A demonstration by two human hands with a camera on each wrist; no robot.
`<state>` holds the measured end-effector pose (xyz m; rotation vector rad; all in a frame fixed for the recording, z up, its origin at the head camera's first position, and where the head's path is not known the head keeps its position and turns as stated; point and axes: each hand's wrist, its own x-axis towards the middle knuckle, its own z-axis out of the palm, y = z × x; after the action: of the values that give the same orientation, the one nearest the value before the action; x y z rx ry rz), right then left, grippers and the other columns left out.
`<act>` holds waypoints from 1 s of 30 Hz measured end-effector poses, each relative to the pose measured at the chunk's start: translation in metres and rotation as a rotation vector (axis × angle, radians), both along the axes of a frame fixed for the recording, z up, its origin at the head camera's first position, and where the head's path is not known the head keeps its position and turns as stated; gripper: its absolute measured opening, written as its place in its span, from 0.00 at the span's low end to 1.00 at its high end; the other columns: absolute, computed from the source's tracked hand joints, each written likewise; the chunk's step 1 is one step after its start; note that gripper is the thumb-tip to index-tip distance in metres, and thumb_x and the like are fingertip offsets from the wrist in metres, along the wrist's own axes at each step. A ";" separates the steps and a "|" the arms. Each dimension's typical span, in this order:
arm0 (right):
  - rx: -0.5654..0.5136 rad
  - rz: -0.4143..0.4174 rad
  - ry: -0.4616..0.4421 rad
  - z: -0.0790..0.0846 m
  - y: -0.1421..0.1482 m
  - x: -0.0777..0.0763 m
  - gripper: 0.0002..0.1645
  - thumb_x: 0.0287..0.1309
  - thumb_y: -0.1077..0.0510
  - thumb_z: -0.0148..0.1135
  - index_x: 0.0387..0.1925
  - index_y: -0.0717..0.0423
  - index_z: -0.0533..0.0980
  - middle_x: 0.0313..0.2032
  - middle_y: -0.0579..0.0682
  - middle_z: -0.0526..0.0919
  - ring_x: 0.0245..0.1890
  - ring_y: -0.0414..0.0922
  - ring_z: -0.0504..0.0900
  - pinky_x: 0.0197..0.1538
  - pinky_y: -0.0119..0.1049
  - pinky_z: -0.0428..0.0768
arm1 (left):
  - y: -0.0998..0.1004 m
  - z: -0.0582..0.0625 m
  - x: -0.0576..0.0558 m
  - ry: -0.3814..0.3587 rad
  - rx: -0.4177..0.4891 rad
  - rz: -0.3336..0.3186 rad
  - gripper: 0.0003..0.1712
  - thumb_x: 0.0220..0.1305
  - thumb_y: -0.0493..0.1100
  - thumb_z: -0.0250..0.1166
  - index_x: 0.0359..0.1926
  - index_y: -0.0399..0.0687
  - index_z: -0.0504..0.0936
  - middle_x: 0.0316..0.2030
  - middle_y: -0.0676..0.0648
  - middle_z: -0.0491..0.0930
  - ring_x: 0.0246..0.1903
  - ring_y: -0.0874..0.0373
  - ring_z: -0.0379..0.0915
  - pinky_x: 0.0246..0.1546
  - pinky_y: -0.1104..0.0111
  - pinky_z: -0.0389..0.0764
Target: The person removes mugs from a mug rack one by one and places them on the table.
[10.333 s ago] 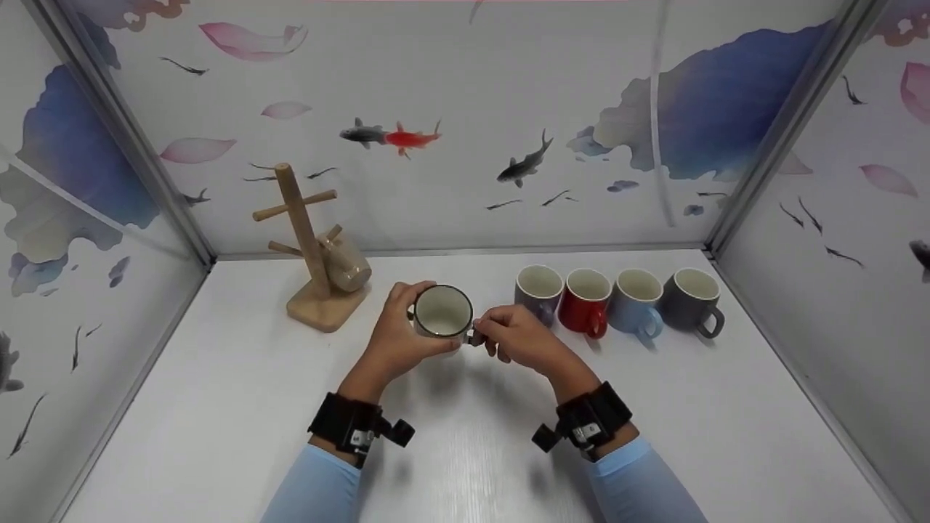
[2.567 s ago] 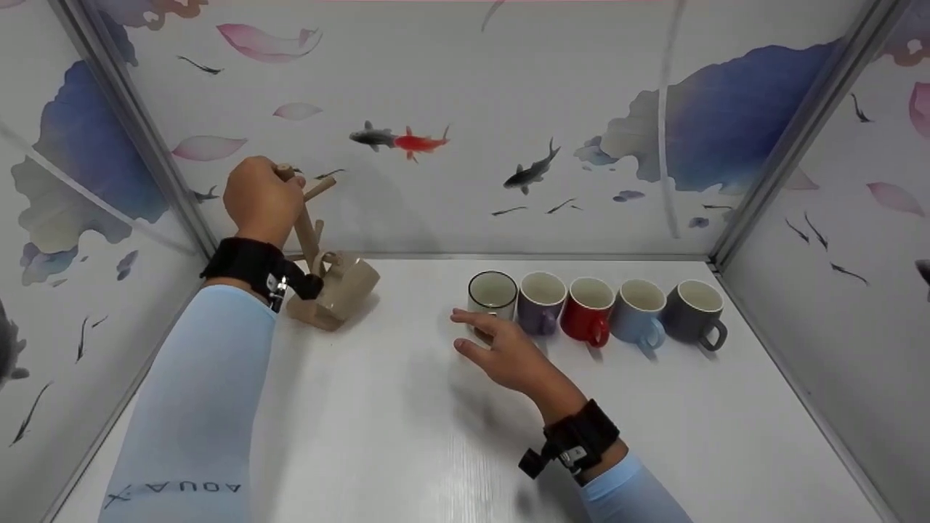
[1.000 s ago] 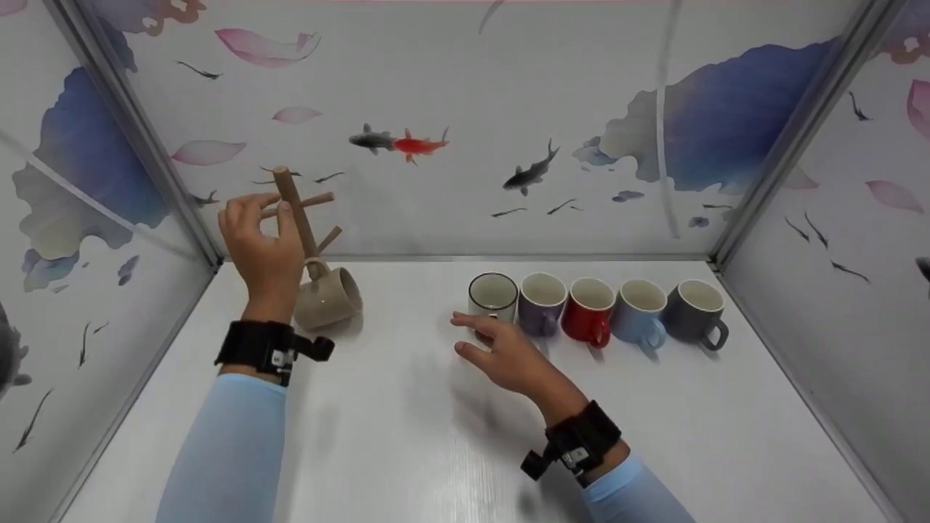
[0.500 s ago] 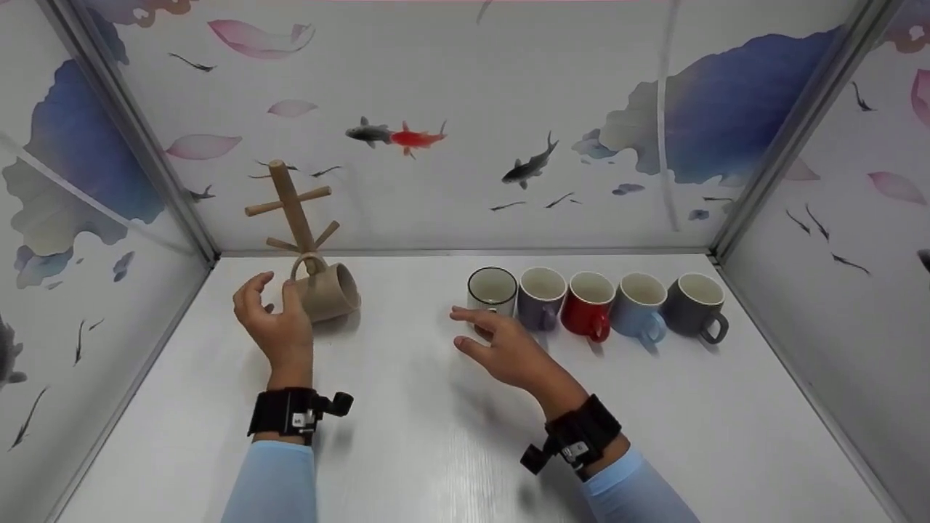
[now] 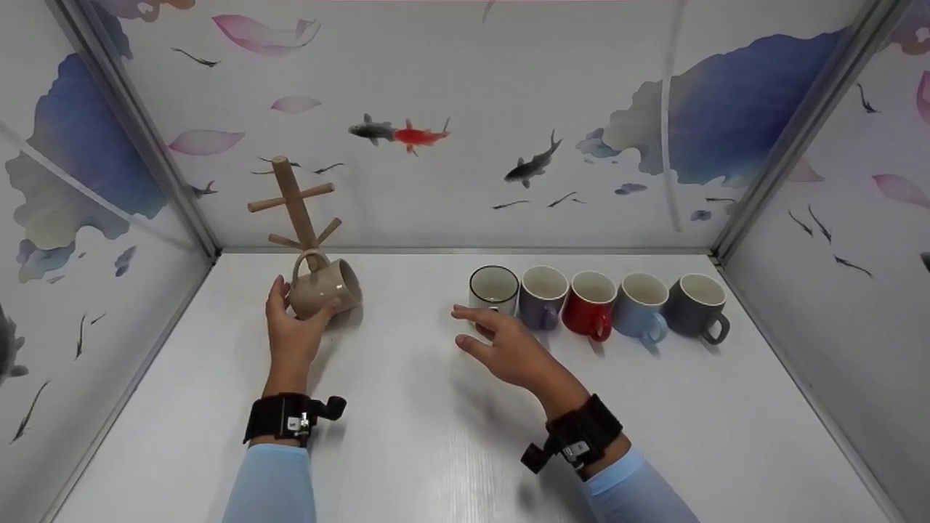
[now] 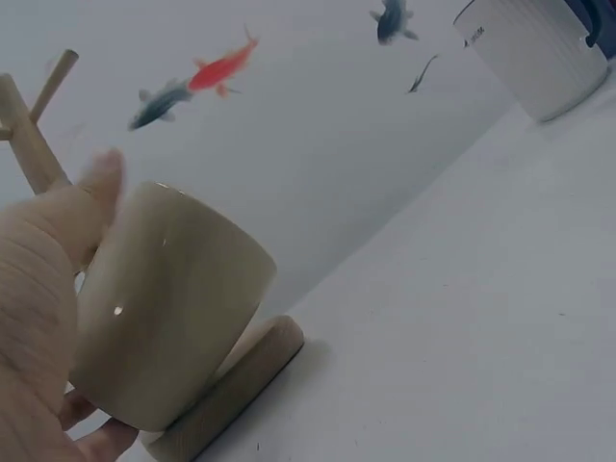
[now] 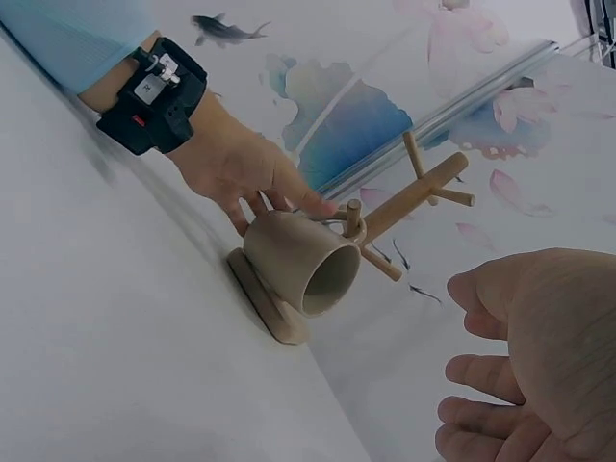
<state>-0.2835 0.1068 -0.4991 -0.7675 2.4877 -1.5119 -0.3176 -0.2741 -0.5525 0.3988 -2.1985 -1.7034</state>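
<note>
A beige mug [image 5: 325, 282] hangs tilted from a low front peg of the wooden mug tree [image 5: 296, 203], its handle looped over the peg and its mouth turned right. My left hand [image 5: 293, 334] holds this mug by the bottom end, thumb on one side and fingers round the other. In the left wrist view the thumb is blurred beside the mug [image 6: 173, 298]. My right hand [image 5: 510, 352], fingers loosely extended and holding nothing, is by a white mug with a dark rim [image 5: 494, 287] and partly covers it.
Right of the white mug stand a purple mug [image 5: 538, 309], a red mug [image 5: 587, 312], a light blue mug [image 5: 633, 312] and a dark grey mug [image 5: 686, 312], upright in a row. Printed panels [image 5: 465, 196] enclose the white table [image 5: 421, 436].
The white mug, earlier in both hands, stands at the row's left end. The tree has turned, bringing the beige mug forward. My left hand left the tree's post and took the mug.
</note>
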 end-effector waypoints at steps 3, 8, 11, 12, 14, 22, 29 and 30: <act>-0.017 0.009 0.008 -0.002 0.001 -0.001 0.28 0.83 0.56 0.69 0.78 0.55 0.79 0.82 0.57 0.76 0.85 0.56 0.72 0.84 0.53 0.73 | -0.003 -0.002 -0.001 -0.035 -0.089 -0.057 0.78 0.65 0.52 0.87 0.95 0.56 0.37 0.93 0.40 0.46 0.92 0.40 0.44 0.91 0.45 0.55; -0.018 0.001 0.009 -0.003 0.002 -0.002 0.28 0.82 0.56 0.69 0.77 0.55 0.79 0.82 0.55 0.77 0.85 0.56 0.72 0.84 0.52 0.73 | -0.006 -0.004 -0.003 -0.063 -0.140 -0.099 0.80 0.65 0.48 0.87 0.95 0.53 0.33 0.91 0.35 0.45 0.91 0.36 0.44 0.91 0.42 0.55; -0.022 0.003 0.001 -0.002 0.002 -0.001 0.28 0.82 0.56 0.69 0.77 0.56 0.79 0.82 0.55 0.77 0.85 0.56 0.72 0.84 0.53 0.73 | -0.007 -0.003 -0.006 -0.081 -0.175 -0.099 0.75 0.66 0.48 0.86 0.95 0.49 0.39 0.87 0.31 0.48 0.89 0.33 0.50 0.89 0.41 0.60; -0.018 -0.001 -0.003 -0.001 0.002 -0.001 0.28 0.82 0.56 0.69 0.77 0.55 0.79 0.82 0.54 0.77 0.85 0.56 0.73 0.84 0.53 0.73 | -0.006 -0.004 -0.007 -0.088 -0.186 -0.100 0.74 0.66 0.48 0.86 0.94 0.47 0.42 0.86 0.30 0.50 0.88 0.32 0.52 0.88 0.41 0.61; -0.012 0.000 -0.007 -0.001 0.001 -0.001 0.29 0.82 0.54 0.69 0.78 0.53 0.79 0.82 0.53 0.76 0.84 0.55 0.73 0.84 0.53 0.73 | -0.005 -0.004 -0.009 -0.096 -0.206 -0.102 0.70 0.66 0.49 0.85 0.93 0.44 0.47 0.84 0.29 0.52 0.86 0.32 0.54 0.88 0.39 0.61; 0.007 0.101 -0.041 -0.008 -0.005 0.001 0.35 0.85 0.44 0.65 0.85 0.48 0.72 0.86 0.51 0.70 0.87 0.55 0.68 0.86 0.58 0.71 | -0.002 -0.003 -0.011 -0.090 -0.190 -0.085 0.68 0.68 0.53 0.84 0.93 0.43 0.49 0.87 0.32 0.61 0.87 0.35 0.59 0.88 0.42 0.62; -0.021 0.149 -0.077 -0.009 -0.009 0.004 0.37 0.86 0.45 0.64 0.86 0.51 0.69 0.86 0.53 0.70 0.88 0.56 0.67 0.85 0.59 0.71 | -0.001 0.000 -0.009 -0.073 -0.139 -0.038 0.65 0.65 0.56 0.86 0.90 0.43 0.59 0.80 0.33 0.72 0.80 0.37 0.70 0.83 0.44 0.70; -0.023 0.150 -0.082 -0.009 -0.009 0.004 0.37 0.86 0.45 0.64 0.86 0.51 0.69 0.86 0.54 0.71 0.88 0.56 0.67 0.86 0.59 0.71 | 0.000 0.000 -0.008 -0.070 -0.135 -0.034 0.64 0.64 0.58 0.87 0.90 0.43 0.61 0.79 0.33 0.73 0.79 0.37 0.70 0.83 0.44 0.70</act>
<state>-0.2797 0.0975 -0.5079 -0.8569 2.3016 -1.4914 -0.3260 -0.2742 -0.5528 0.3939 -2.3669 -1.5687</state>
